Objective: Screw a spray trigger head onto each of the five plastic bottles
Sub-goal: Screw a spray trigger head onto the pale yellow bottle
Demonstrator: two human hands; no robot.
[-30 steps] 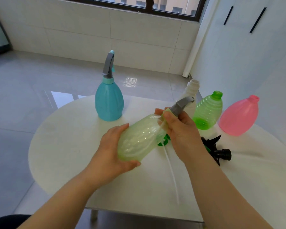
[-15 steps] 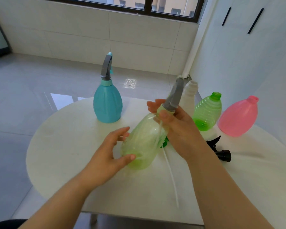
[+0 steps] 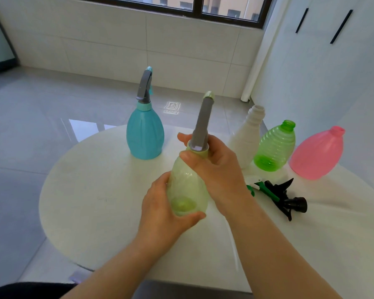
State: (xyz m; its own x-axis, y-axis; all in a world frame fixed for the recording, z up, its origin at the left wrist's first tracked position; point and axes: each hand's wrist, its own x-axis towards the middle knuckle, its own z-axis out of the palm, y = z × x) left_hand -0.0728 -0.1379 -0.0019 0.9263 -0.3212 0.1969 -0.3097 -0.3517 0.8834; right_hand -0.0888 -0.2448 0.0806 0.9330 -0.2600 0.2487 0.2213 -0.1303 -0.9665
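Head view gives me no legible brand or label on any bottle; the only mark is a pale emblem on the floor tile beyond the table, too small to read.

My left hand (image 3: 160, 210) is wrapped around the base of the pale green bottle (image 3: 187, 188), fingers curled under it. My right hand (image 3: 216, 169) is closed around its neck and collar, just below the grey trigger head (image 3: 201, 124), so the thread and how far it is seated are hidden by my fingers.

Beyond my left hand stands the teal bottle (image 3: 145, 137), its trigger already on. Past my right hand are the white bottle (image 3: 246, 143), green ribbed bottle (image 3: 274, 147) and pink bottle (image 3: 317, 154), all open-necked. Just right of my right wrist lie loose trigger heads (image 3: 283, 195), tangled, so I cannot count them.

Compared with half a second ago, the pale green bottle is now nearly upright rather than tilted, and my left hand has closed on it.
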